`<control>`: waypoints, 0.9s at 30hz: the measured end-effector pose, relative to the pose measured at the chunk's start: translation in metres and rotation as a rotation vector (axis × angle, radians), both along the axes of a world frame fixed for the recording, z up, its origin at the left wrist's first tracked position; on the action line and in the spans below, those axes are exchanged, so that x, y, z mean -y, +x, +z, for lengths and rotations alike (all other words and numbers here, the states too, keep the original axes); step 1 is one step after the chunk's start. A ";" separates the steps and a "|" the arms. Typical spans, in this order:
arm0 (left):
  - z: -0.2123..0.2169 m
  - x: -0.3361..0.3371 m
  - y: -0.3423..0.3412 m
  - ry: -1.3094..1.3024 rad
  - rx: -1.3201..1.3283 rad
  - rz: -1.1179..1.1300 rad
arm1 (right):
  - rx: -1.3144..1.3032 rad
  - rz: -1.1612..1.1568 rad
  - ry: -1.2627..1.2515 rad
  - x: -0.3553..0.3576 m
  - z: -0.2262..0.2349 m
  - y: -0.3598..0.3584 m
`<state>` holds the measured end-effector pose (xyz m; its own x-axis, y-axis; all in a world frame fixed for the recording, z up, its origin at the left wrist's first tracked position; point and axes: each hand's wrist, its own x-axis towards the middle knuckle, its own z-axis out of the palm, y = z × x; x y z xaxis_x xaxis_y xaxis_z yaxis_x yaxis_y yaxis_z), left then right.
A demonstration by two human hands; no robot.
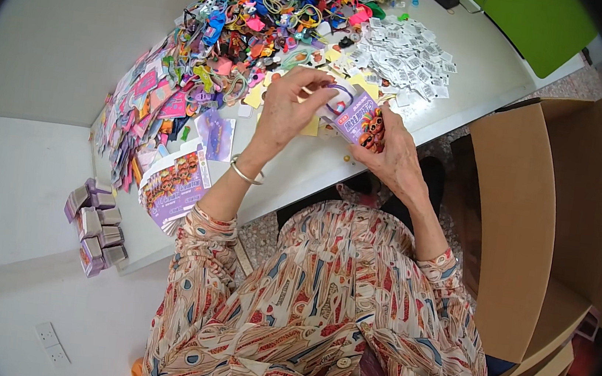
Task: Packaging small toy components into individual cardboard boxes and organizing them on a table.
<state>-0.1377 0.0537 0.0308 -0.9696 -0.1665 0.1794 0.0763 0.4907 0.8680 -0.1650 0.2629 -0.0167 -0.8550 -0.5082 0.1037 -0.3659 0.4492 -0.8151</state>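
Observation:
A small purple box point(360, 123) with orange-brown cartoon figures is gripped by my right hand point(397, 158), fingers wrapped round its side. Its white flap end points toward my left hand point(292, 105). There the thumb and fingertips pinch a thin purple loop point(341, 94), like a bracelet or cord, at the box's open end. How far the loop sits inside the box I cannot tell. Below my left wrist, a fanned stack of flat purple printed boxes point(175, 185) lies near the table's front edge, with a pale purple card point(216, 134) beside it.
A large heap of colourful small trinkets and bands point(260, 27) covers the back left of the white table point(480, 49). Beside it lie white barcode labels point(405, 55) and pink packets point(145, 88). Bundled card stacks point(97, 228) stand at left; an open cardboard box point(512, 227) is at right.

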 end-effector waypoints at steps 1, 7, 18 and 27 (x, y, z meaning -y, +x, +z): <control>-0.001 -0.001 0.001 -0.003 -0.002 0.007 | 0.000 0.011 0.014 0.001 0.003 0.000; -0.001 -0.012 0.005 -0.052 0.026 -0.040 | 0.043 0.020 -0.005 0.001 0.005 0.001; -0.011 -0.010 0.027 0.340 -0.001 -0.039 | 0.025 -0.062 -0.090 0.002 0.006 -0.004; -0.043 -0.043 0.031 0.639 -0.030 0.046 | -0.023 -0.110 -0.010 0.014 0.012 0.004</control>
<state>-0.1062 0.0964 -0.0122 -0.9550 -0.2908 0.0581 0.0964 -0.1192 0.9882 -0.1610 0.2488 -0.0042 -0.9028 -0.4104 0.1284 -0.3334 0.4796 -0.8117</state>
